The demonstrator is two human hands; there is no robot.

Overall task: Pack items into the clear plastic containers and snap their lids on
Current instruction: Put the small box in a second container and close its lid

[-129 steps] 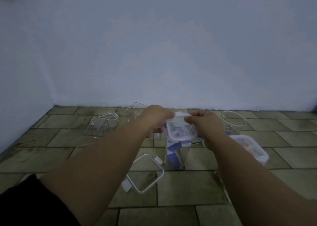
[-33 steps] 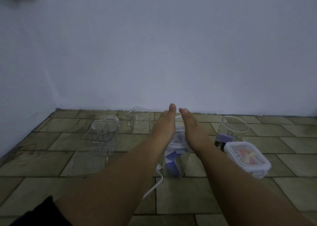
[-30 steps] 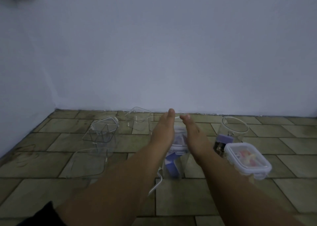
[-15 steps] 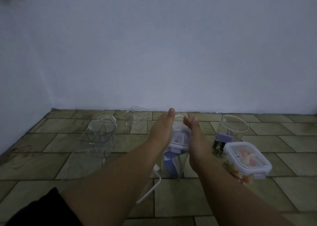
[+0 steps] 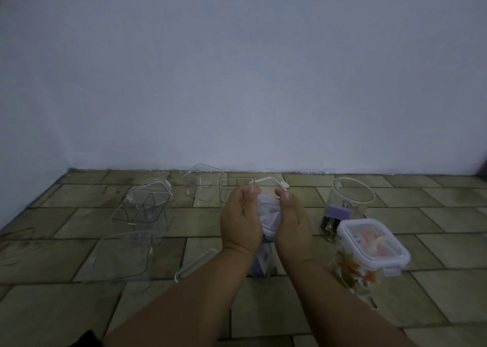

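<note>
Hands: left hand [image 5: 241, 221] and right hand [image 5: 291, 221], flat a second ago, now cup the lid [image 5: 268, 212] at 12 o'clock, side latches likely snapping.

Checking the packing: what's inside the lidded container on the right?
The lidded container shows orange, white and pale pieces through lid and wall. What they are is too blurred to tell; its lower part is dim.

A plain pale bluish-white wall [image 5: 263, 70] fills the upper half of the view and meets a second wall [image 5: 23, 104] at a corner on the far left. Below lies a floor [image 5: 342, 307] of rectangular olive-brown tiles with darker joints, laid in staggered rows. The light is dim and even, with soft shadows only.
</note>
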